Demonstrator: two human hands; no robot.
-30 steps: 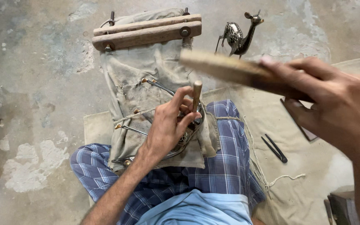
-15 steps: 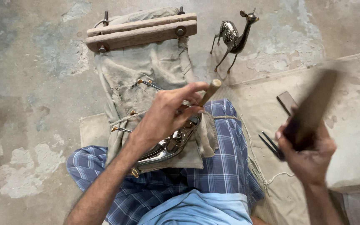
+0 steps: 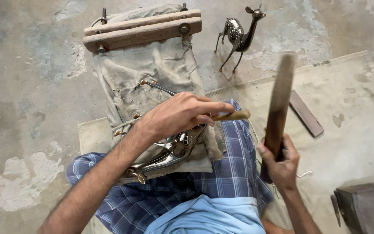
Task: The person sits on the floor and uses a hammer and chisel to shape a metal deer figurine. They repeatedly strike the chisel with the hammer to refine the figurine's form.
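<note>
The fingers [image 3: 204,113] of the left hand [image 3: 176,115] are closed around a thin wooden-handled tool [image 3: 234,115], whose pale handle sticks out to the right past the fingertips. The tool's working end is hidden under the hand, above a shiny metal animal figure [image 3: 169,154] that lies on its side on a grey cloth [image 3: 152,73] across the person's lap. The figure's brass-tipped legs [image 3: 150,84] point up and to the left, away from the body.

The fingers of the right hand [image 3: 282,162] are wrapped tight around the lower end of a long flat wooden stick [image 3: 278,108]. The stick stands nearly upright and is blurred, well apart from the tool handle and to its right.

The lap is covered by blue checked fabric [image 3: 234,173]. The far end of the grey cloth is clamped between two wooden bars [image 3: 143,29] bolted together on the concrete floor [image 3: 31,86]. Right of the bars a finished metal deer [image 3: 239,37] stands upright on the floor. A pale mat [image 3: 351,108] spreads out to the right, with a flat dark bar [image 3: 306,113] lying on it and a dark box [image 3: 366,206] at its lower right corner.
</note>
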